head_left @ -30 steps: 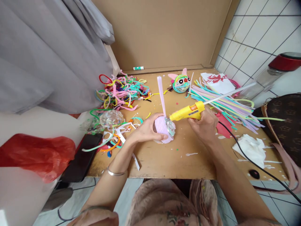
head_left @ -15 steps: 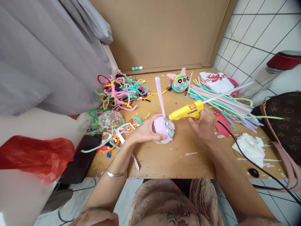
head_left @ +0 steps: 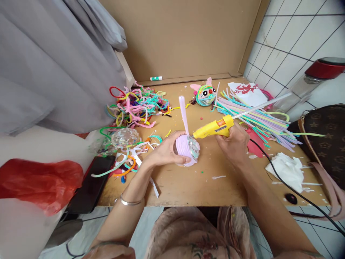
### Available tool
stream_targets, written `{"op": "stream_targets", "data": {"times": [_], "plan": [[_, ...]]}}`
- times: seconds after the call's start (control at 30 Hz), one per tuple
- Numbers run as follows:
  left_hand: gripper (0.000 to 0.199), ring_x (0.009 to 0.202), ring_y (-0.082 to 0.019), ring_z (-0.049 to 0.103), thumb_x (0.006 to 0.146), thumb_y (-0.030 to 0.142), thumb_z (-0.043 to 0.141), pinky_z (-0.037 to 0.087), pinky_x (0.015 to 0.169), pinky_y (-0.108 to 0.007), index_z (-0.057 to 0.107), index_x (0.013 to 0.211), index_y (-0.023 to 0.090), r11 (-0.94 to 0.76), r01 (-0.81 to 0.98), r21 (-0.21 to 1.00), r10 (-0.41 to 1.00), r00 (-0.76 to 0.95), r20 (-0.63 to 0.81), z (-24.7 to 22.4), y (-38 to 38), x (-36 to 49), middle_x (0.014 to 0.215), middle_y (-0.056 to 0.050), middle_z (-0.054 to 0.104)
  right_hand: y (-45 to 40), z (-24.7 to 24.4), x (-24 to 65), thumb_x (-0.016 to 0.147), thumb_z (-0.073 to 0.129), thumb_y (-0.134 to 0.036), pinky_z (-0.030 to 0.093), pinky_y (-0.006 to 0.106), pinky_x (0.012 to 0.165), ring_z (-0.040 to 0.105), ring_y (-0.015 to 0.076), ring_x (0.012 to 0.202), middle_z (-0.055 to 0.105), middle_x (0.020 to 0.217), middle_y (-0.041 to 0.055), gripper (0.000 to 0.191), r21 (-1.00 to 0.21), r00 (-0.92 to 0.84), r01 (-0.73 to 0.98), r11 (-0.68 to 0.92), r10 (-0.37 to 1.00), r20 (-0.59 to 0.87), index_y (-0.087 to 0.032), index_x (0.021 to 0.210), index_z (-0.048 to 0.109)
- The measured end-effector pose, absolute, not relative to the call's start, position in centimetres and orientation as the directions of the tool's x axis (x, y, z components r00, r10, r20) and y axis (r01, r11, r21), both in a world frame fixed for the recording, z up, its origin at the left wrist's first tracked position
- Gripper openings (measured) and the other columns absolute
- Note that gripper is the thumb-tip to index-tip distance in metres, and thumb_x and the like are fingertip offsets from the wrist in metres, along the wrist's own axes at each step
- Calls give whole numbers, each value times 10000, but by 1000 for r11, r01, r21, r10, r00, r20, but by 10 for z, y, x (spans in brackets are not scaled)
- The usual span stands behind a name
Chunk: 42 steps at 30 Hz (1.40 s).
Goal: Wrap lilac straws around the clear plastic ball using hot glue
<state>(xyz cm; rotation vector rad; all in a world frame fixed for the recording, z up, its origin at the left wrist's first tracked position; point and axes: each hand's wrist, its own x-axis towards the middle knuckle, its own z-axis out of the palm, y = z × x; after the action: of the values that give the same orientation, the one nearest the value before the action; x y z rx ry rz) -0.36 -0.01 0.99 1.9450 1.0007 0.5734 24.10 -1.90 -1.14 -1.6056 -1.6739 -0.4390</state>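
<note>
My left hand (head_left: 169,149) is wrapped round a clear plastic bottle piece (head_left: 193,147), partly wound with lilac pipe cleaner (head_left: 183,146). The loose end of the pipe cleaner sticks up past my fingers toward the back of the table. In my right hand (head_left: 234,141) is a yellow hot glue gun (head_left: 214,128), with a long translucent glue stick (head_left: 261,105) coming out of its back. The gun's nozzle touches or nearly touches the bottle piece beside the edge of the winding; I cannot tell which. Farther back sits a finished-looking pipe-cleaner animal head (head_left: 205,95) with pink ears.
Tangled pipe cleaners (head_left: 138,104) and another clear plastic piece (head_left: 125,137) lie left; straight pipe cleaners (head_left: 256,115) lie right. A phone (head_left: 93,185) is at the left edge. The gun's black cord (head_left: 280,176) runs past a white tissue (head_left: 285,171) near a brown bag (head_left: 323,136).
The loose end of the lilac pipe cleaner has dipped slightly. The glue gun stays at nearly the same spot against the bottle piece; the view has shifted a little.
</note>
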Motion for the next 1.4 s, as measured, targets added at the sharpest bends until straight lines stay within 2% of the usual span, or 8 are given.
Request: {"op": "stream_targets", "data": {"times": [0.2, 0.47, 0.73, 0.9, 1.07, 1.13, 1.27, 1.4], "plan": [[739, 1149, -298, 531, 565, 293, 805, 422, 1015, -444, 527, 1242, 187, -332, 419, 845, 812, 583, 31, 10, 0, -3, 1225, -84, 584, -15, -15, 241, 712, 542, -235, 289, 290, 540, 439, 162, 548, 517, 636, 11, 62, -227, 39, 943, 243, 597, 801, -208, 680, 497], [741, 1164, -307, 519, 559, 288, 804, 419, 1021, -459, 518, 1231, 164, -315, 418, 852, 817, 576, 19, 9, 0, -4, 1256, -107, 562, -16, -13, 243, 722, 552, -249, 308, 293, 550, 456, 173, 577, 504, 644, 9, 63, -268, 73, 936, 229, 619, 782, -208, 724, 504], [737, 1123, -295, 536, 556, 317, 805, 437, 993, -450, 527, 1222, 167, -324, 425, 845, 820, 572, 26, 10, 0, -3, 1222, -101, 581, -17, -12, 239, 703, 535, -247, 329, 299, 533, 464, 173, 554, 516, 628, 8, 109, -291, 100, 933, 210, 627, 773, -232, 662, 436], [747, 1063, -286, 559, 555, 332, 800, 461, 956, -446, 523, 1226, 152, -300, 443, 845, 826, 564, -2, 11, -1, -3, 1187, -105, 591, -16, -8, 241, 704, 568, -307, 411, 329, 598, 533, 206, 637, 597, 729, 51, 114, -429, 261, 900, 82, 687, 678, -224, 731, 495], [763, 1156, -307, 531, 559, 336, 804, 434, 1016, -454, 511, 1239, 154, -302, 418, 857, 825, 566, 14, 7, 1, -4, 1232, -112, 578, -6, -12, 252, 744, 599, -480, 451, 377, 722, 601, 284, 847, 652, 940, 132, 393, -493, 417, 852, -174, 795, 441, -158, 968, 570], [772, 1152, -308, 537, 558, 339, 805, 434, 1019, -460, 507, 1246, 155, -304, 418, 856, 826, 564, 17, 6, 1, -4, 1232, -111, 580, -1, -18, 257, 757, 596, -494, 447, 381, 754, 600, 305, 921, 649, 1021, 169, 470, -461, 420, 855, -238, 840, 344, -125, 1048, 570], [772, 1134, -304, 551, 558, 341, 805, 435, 1023, -461, 512, 1250, 167, -304, 425, 853, 827, 561, 16, 6, 0, -4, 1223, -100, 588, 5, -27, 261, 809, 540, -411, 428, 387, 793, 588, 319, 978, 642, 1063, 206, 466, -304, 361, 909, -284, 901, 239, -72, 1128, 559], [780, 1135, -300, 553, 561, 344, 811, 432, 1028, -452, 510, 1258, 168, -310, 414, 856, 824, 566, 25, 6, 0, -5, 1222, -98, 588, 1, -24, 253, 864, 480, -383, 405, 454, 846, 555, 365, 1017, 611, 1074, 267, 451, -114, 318, 948, -298, 912, 260, -9, 1097, 570]]}}
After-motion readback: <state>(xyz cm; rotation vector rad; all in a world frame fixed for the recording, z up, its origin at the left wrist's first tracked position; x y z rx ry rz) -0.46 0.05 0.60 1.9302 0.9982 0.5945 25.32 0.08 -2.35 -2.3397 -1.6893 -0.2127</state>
